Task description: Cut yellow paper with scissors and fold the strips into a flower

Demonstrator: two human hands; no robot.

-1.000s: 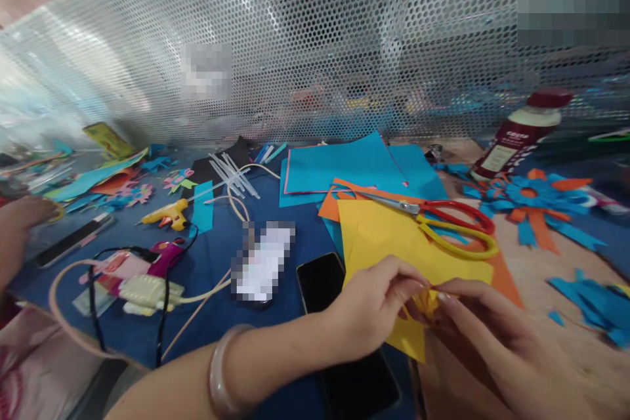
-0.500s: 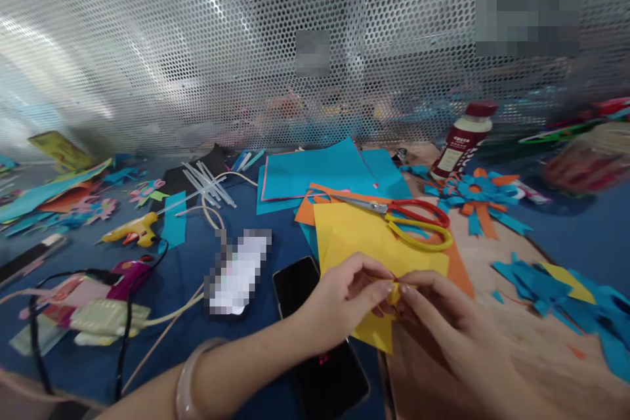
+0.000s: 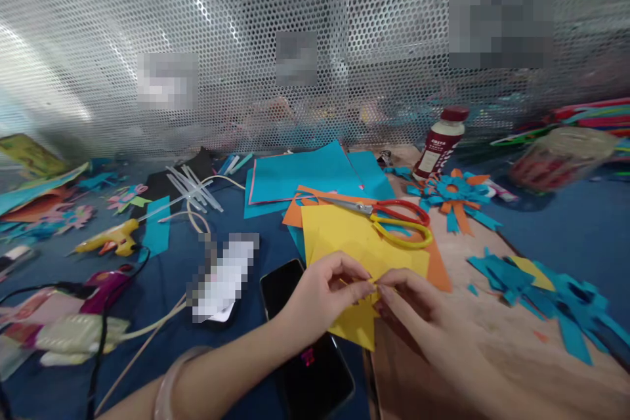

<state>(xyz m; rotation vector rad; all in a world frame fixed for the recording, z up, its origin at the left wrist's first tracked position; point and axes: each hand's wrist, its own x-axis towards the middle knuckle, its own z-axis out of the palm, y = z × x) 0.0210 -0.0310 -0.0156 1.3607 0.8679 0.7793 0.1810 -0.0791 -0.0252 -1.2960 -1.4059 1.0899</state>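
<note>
Between the fingertips of both hands is a small piece of yellow paper [image 3: 367,291], partly hidden by the fingers. My left hand [image 3: 327,292] pinches it from the left, thumb and forefinger together. From the right, my right hand [image 3: 413,305] pinches the same piece, its fingertips almost touching the left ones. Yellow sheets [image 3: 335,230] lie under and beyond the hands. Scissors [image 3: 367,209] with one red and one yellow handle rest on them. A black phone [image 3: 319,377] lies partly under my left forearm.
Blue sheets [image 3: 300,174] lie behind the scissors. A bottle [image 3: 440,144], a blue-orange paper flower [image 3: 453,190] and blue scraps [image 3: 566,295] are at right, with a jar [image 3: 561,157]. At left are a glue gun [image 3: 111,237], glue sticks [image 3: 194,189], cables and another phone [image 3: 226,279].
The view has turned slightly right, so the table's things sit further left. Both hands still pinch the yellow piece, their fingers slightly shifted.
</note>
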